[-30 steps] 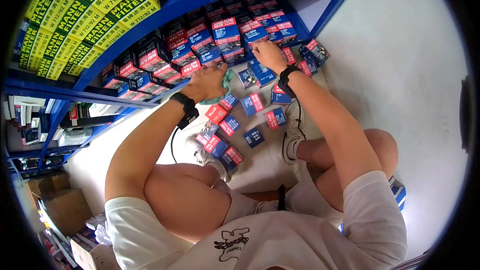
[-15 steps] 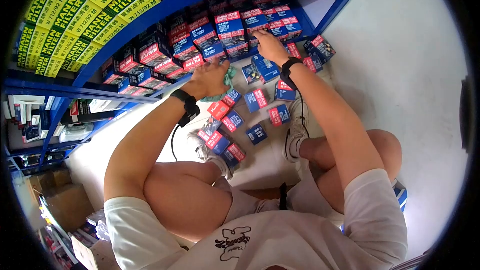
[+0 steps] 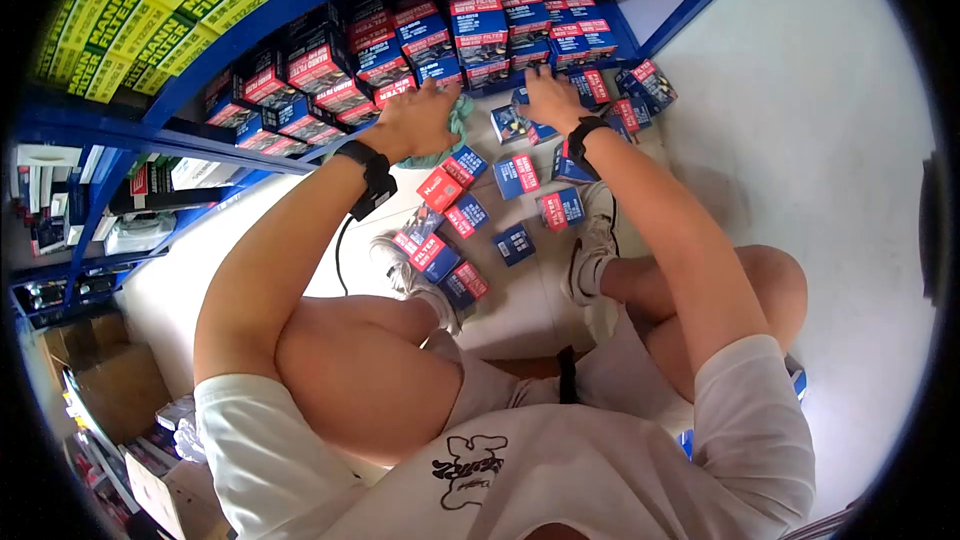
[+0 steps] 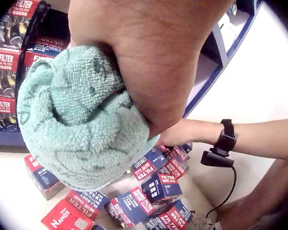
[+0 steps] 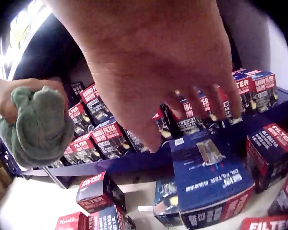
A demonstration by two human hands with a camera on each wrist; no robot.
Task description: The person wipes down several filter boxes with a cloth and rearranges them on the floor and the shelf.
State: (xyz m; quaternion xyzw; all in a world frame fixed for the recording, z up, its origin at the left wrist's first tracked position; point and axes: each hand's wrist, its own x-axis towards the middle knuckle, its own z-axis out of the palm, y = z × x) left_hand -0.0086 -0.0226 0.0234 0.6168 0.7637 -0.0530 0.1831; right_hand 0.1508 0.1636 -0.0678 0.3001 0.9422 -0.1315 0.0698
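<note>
My left hand grips a crumpled green terry towel at the front edge of the lower shelf. Part of that hand's fingers are hidden behind the towel in the left wrist view. My right hand is spread low in front of the shelved boxes, thumb and fingers apart. Just beneath it, in the right wrist view, a large blue oil filter box lies on the floor, overlapping a smaller box. Rows of red-and-blue filter boxes stand stacked on the shelf behind both hands.
Several loose filter boxes lie scattered on the floor between my feet and the shelf. Yellow-green filter boxes fill the shelf above. A blue shelf upright stands at the right, cardboard cartons at the lower left.
The right hand pushed a protruding shelf box back into line, then came off it and down toward the blue box on the floor. The left hand keeps the towel near the shelf edge.
</note>
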